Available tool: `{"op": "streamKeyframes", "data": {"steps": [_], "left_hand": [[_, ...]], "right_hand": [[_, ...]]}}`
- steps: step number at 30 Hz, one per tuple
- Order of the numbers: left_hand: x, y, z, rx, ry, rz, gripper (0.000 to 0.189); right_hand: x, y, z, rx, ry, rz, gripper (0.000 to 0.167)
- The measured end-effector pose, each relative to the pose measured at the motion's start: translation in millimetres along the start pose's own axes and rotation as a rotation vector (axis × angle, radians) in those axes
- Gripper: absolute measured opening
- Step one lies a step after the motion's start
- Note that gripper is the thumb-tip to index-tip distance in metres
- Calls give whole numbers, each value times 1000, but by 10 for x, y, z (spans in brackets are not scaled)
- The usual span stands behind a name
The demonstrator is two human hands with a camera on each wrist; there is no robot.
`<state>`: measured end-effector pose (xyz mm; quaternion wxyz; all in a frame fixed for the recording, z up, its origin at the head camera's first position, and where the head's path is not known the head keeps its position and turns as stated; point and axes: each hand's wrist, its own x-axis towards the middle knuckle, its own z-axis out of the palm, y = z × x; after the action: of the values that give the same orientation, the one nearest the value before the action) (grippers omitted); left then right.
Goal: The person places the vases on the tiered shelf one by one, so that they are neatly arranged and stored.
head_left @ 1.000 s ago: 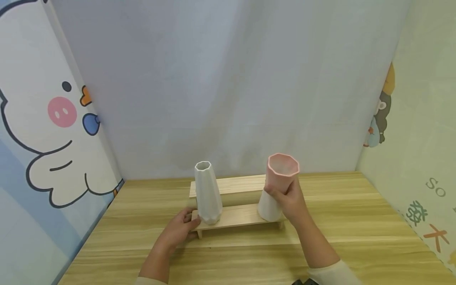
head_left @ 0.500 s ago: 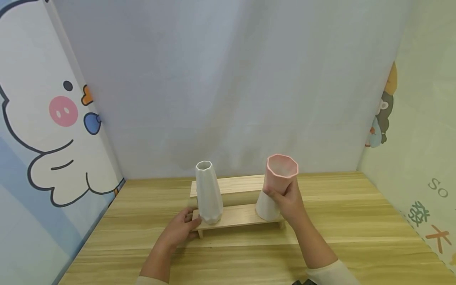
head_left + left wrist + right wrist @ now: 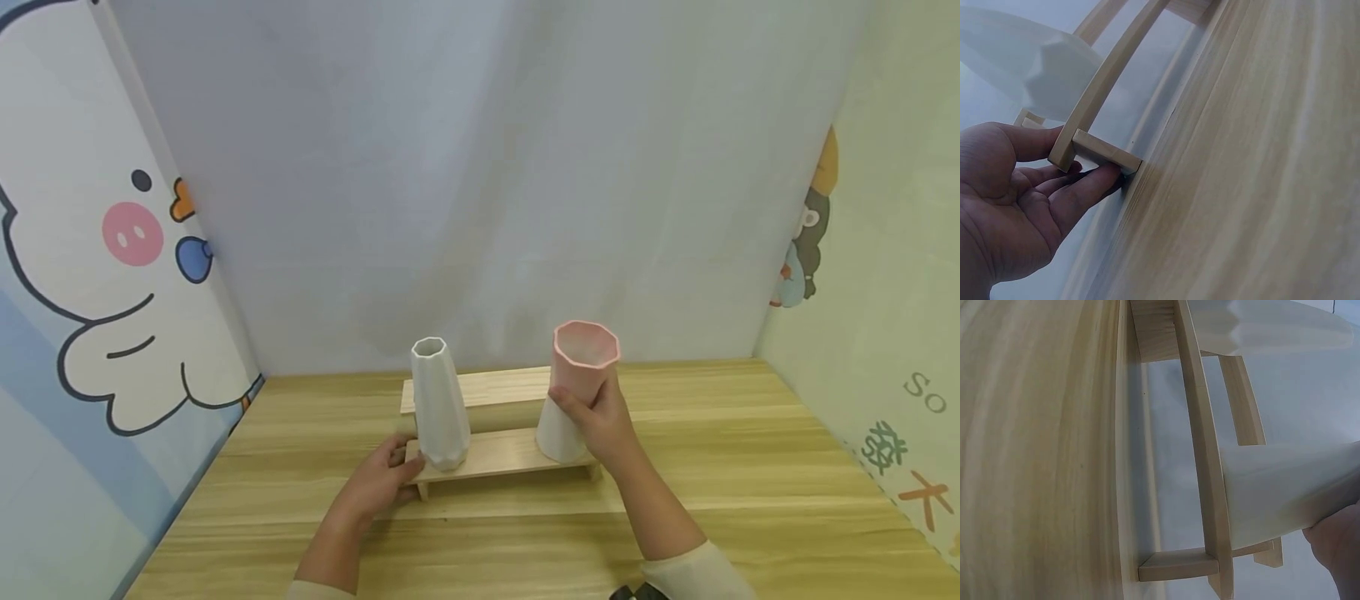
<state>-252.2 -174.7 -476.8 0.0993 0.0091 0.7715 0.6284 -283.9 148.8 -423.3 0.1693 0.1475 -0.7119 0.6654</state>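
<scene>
A two-step wooden stand rests on the table. On its lower step, at the left, a slim white faceted vase stands upright. My left hand holds the stand's left end, thumb on top and fingers below by the leg, as the left wrist view shows. Toward the right end of the same step is a wider vase, pink at the top and white below. My right hand grips it round the pink part. In the right wrist view its white base meets the step.
The wood-grain table spreads round the stand. Behind it hangs a pale grey cloth backdrop. Cartoon-printed panels stand at the left and right. A small dark object shows by the right sleeve.
My right hand has shifted the pink-and-white vase slightly left along the lower step. The left hand keeps its hold on the stand, and the white vase stays in place.
</scene>
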Motion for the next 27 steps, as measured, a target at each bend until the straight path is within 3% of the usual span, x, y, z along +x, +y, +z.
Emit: {"op": "streamKeyframes", "data": {"steps": [13,27], "left_hand": [[10,-16,-15,6,-7,-4,59],[24,-21,-18,35,14,-4,55]], "right_hand": [[115,41,2,-67,-90,1,67],[121,70,37,-51,-59,13,66]]}}
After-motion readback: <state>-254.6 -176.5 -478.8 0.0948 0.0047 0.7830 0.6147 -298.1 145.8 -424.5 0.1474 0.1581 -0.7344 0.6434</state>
